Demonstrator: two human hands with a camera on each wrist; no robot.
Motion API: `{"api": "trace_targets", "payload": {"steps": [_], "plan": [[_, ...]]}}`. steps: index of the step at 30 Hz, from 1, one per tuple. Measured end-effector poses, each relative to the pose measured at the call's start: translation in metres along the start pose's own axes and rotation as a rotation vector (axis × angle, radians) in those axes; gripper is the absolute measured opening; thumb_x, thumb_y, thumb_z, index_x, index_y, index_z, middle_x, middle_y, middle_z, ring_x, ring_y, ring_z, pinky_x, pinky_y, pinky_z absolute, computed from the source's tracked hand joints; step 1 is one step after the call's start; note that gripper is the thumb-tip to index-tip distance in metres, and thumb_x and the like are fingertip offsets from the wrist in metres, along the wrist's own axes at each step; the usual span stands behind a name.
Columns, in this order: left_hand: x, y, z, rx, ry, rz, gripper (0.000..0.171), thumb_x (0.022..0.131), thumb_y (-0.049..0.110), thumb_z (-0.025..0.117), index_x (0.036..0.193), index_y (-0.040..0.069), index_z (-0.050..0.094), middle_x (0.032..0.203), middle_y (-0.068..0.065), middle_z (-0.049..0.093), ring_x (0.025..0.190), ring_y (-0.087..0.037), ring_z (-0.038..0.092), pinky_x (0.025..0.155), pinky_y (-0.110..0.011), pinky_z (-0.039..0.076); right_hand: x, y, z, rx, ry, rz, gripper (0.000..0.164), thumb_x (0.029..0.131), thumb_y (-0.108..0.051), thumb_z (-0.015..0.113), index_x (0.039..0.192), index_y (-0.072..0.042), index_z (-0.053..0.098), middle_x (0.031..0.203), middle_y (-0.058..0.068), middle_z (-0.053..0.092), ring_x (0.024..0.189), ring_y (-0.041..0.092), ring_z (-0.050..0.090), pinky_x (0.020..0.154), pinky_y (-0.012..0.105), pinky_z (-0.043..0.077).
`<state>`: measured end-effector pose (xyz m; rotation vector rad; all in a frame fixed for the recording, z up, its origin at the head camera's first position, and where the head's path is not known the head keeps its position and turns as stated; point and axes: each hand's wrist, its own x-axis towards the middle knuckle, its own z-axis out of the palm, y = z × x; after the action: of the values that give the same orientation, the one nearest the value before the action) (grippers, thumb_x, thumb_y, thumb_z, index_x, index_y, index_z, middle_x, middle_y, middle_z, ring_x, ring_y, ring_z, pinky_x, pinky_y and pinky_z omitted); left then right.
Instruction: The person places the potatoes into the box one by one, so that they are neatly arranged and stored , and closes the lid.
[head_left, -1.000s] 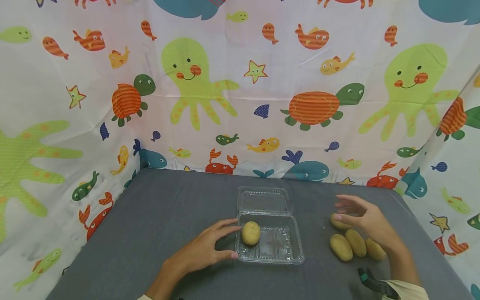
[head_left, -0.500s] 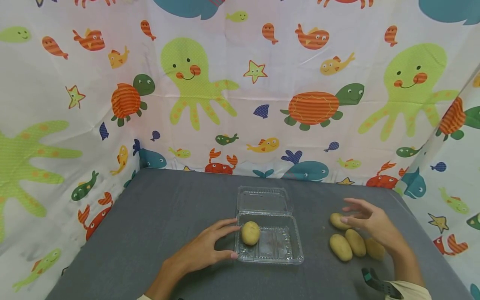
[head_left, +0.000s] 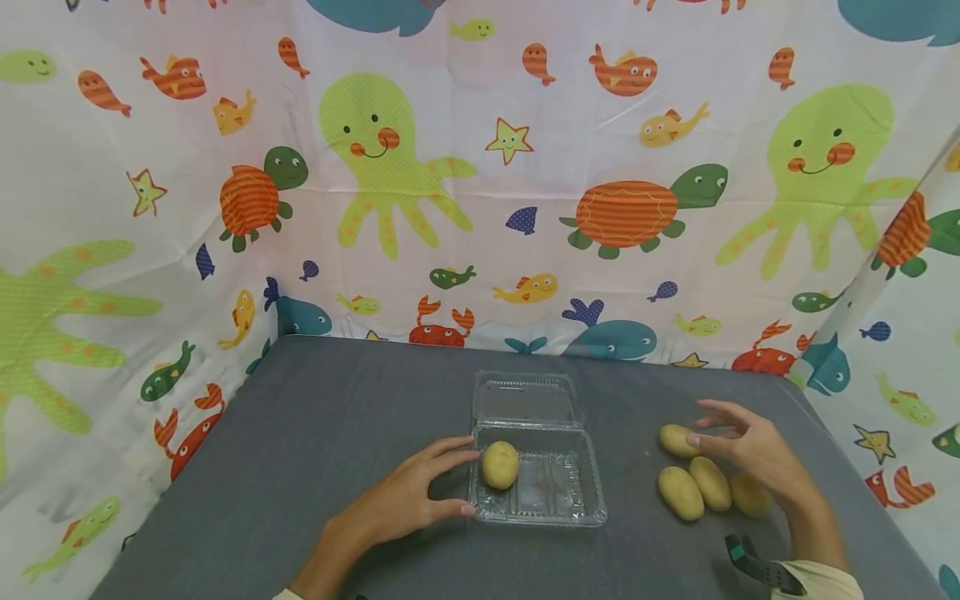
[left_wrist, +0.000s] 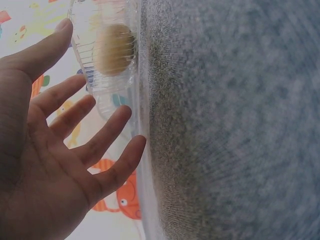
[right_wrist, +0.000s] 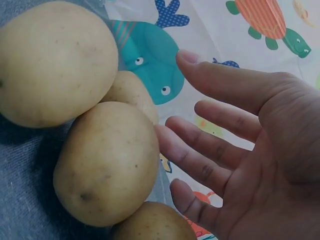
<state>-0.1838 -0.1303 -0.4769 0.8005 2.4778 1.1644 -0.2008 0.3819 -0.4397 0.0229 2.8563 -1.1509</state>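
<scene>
A clear plastic clamshell box (head_left: 540,522) lies with its lid (head_left: 525,400) folded back, away from me. One potato (head_left: 500,465) sits at the left end inside it. My left hand (head_left: 405,492) is at the box's left rim, its thumb and fingers spread and relaxed, with fingertips right at the edge. Over the loose potatoes on the right hovers my right hand (head_left: 753,446), fingers loosely bent and holding nothing. Below it lie a far potato (head_left: 677,440), a front potato (head_left: 681,493), a middle potato (head_left: 709,483) and a right potato (head_left: 748,496), partly covered by the hand.
A dark grey cloth (head_left: 337,400) covers the table. Behind it and at both sides hangs a white curtain (head_left: 480,200) printed with sea animals. A black strap (head_left: 761,571) is on the right wrist, near the sleeve.
My right hand has drifted to the right and slightly towards me, showing more of the far potato. The left hand, the box and the potatoes have stayed put.
</scene>
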Motion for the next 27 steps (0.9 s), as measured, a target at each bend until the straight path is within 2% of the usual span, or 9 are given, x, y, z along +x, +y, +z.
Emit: {"api": "trace_targets", "payload": {"steps": [6, 14, 27], "plan": [[0.0, 0.0, 0.0, 0.006, 0.004, 0.007, 0.071, 0.095, 0.054, 0.076, 0.158, 0.033, 0.051, 0.168, 0.009, 0.037, 0.155, -0.029, 0.038, 0.116, -0.066, 0.039, 0.002, 0.007, 0.001, -0.039, 0.014, 0.0, 0.079, 0.095, -0.043, 0.081, 0.155, -0.003, 0.05, 0.132, 0.021, 0.07, 0.104, 0.015, 0.07, 0.079, 0.031, 0.053], [0.001, -0.001, 0.0, 0.005, 0.007, 0.004, 0.071, 0.095, 0.054, 0.077, 0.158, 0.033, 0.051, 0.169, 0.009, 0.036, 0.155, -0.03, 0.038, 0.116, -0.066, 0.039, 0.005, 0.009, 0.005, -0.053, 0.013, 0.023, 0.082, 0.095, -0.044, 0.081, 0.155, 0.0, 0.048, 0.135, 0.024, 0.068, 0.116, 0.037, 0.071, 0.082, 0.035, 0.054], [0.0, 0.0, 0.001, 0.004, 0.005, -0.006, 0.071, 0.094, 0.053, 0.078, 0.158, 0.033, 0.051, 0.168, 0.011, 0.037, 0.155, -0.029, 0.038, 0.116, -0.067, 0.038, 0.007, 0.012, 0.014, -0.019, 0.023, 0.005, 0.076, 0.096, -0.037, 0.081, 0.152, 0.003, 0.05, 0.138, 0.031, 0.064, 0.118, 0.044, 0.07, 0.077, 0.029, 0.057]]}}
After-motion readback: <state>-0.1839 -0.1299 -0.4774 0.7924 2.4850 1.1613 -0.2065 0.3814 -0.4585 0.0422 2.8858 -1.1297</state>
